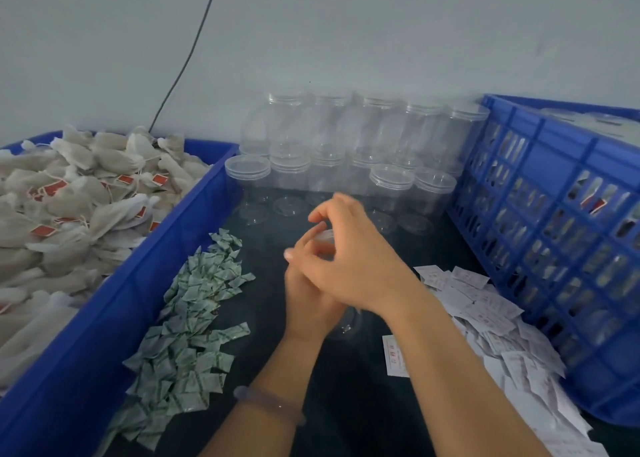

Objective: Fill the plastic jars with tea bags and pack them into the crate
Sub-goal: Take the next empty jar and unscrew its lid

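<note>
No readable writing: the red print on the white slips (485, 304) at 4 o'clock is too blurred, and the tea bags (69, 207) at 9 carry plain red tags. Clear plastic jar (346, 321) dead centre. Left hand (308, 297) wraps its body. Right hand (349, 259) crosses over, fingers curled on its top. Blue crate (561, 235) at 3, empty jars (346, 138) at 12.

- Your stacked jars (346, 134) are clear plastic, smooth and faintly glossy; so is the held jar (346, 321) in your left hand (304, 304).
- The tea bags (69, 214) look matt and fibrous (paper or cloth, you can't tell).
- The bin (104, 318) and crate (540, 151) are smooth plastic with a dull sheen.
- The sachets (194, 318) look crinkly and slightly shiny.
- The slips (485, 300) are matt paper.
- Your tabletop (346, 404) is dark and matt.
</note>
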A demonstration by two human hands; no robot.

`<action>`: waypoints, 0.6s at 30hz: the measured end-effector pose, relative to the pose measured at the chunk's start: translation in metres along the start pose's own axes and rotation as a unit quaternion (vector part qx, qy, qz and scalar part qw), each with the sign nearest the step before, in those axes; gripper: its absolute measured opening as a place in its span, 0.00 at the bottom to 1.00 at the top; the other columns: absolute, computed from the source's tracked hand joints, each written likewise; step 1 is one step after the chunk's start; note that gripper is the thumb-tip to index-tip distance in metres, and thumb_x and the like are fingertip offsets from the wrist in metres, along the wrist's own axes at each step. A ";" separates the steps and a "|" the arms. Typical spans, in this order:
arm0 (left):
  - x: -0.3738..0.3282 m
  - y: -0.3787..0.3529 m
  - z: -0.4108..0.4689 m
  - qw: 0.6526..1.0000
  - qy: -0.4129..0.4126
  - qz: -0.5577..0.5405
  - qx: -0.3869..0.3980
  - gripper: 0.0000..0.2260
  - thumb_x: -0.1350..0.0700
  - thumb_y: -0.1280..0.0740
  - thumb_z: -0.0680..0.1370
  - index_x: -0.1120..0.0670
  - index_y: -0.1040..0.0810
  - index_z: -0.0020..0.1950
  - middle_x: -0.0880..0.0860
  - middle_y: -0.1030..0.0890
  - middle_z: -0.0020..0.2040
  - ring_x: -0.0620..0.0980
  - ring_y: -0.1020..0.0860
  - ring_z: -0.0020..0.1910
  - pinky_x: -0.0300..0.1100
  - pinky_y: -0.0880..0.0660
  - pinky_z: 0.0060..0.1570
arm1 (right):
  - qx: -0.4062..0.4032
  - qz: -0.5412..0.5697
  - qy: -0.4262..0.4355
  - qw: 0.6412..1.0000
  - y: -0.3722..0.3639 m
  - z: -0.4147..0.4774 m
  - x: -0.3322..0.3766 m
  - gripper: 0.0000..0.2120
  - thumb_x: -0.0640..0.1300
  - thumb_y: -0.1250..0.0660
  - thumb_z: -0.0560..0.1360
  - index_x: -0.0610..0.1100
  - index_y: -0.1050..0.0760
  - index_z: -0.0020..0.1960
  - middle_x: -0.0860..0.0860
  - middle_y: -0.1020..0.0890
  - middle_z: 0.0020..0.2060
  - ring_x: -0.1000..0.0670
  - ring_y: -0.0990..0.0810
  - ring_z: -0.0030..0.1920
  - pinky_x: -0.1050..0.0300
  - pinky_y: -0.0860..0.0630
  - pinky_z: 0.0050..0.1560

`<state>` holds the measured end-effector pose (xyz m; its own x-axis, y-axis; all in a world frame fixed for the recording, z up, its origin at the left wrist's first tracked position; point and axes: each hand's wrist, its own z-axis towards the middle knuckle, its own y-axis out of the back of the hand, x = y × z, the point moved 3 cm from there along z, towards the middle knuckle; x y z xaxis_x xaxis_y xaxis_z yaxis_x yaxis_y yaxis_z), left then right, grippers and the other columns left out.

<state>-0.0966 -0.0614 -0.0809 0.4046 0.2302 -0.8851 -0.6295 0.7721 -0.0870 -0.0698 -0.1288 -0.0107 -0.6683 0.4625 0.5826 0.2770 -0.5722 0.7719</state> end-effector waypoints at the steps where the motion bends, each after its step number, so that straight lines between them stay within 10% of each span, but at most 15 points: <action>1: 0.000 0.000 0.001 1.000 0.001 0.023 -0.006 0.14 0.46 0.33 0.66 0.46 0.27 0.49 0.45 0.19 0.48 0.54 0.20 0.53 0.40 0.22 0.51 | 0.011 -0.044 -0.025 0.999 -0.003 0.005 0.000 0.27 0.67 0.38 0.71 0.53 0.34 0.63 0.50 0.34 0.70 0.46 0.34 0.70 0.40 0.34 0.67; 5: 0.003 -0.002 0.001 0.998 -0.041 0.054 0.002 0.21 0.45 0.32 0.67 0.44 0.35 0.56 0.25 0.25 0.50 0.27 0.24 0.50 0.20 0.31 0.44 | 0.049 -0.189 -0.062 0.979 -0.016 0.013 -0.010 0.34 0.72 0.44 0.72 0.51 0.36 0.69 0.50 0.29 0.66 0.43 0.34 0.66 0.43 0.31 0.59; 18: 0.025 0.007 -0.001 0.996 -0.015 -0.010 0.086 0.39 0.46 0.29 0.67 0.54 0.44 0.72 0.28 0.24 0.56 0.30 0.24 0.55 0.23 0.28 0.48 | -0.023 -0.228 0.004 0.973 -0.019 0.006 -0.018 0.39 0.75 0.52 0.64 0.52 0.29 0.64 0.51 0.25 0.58 0.45 0.27 0.57 0.50 0.29 0.47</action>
<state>-0.0917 -0.0508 -0.1043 0.4372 0.2293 -0.8697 -0.4992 0.8662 -0.0226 -0.0589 -0.1216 -0.0342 -0.7195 0.6708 0.1798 -0.0807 -0.3379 0.9377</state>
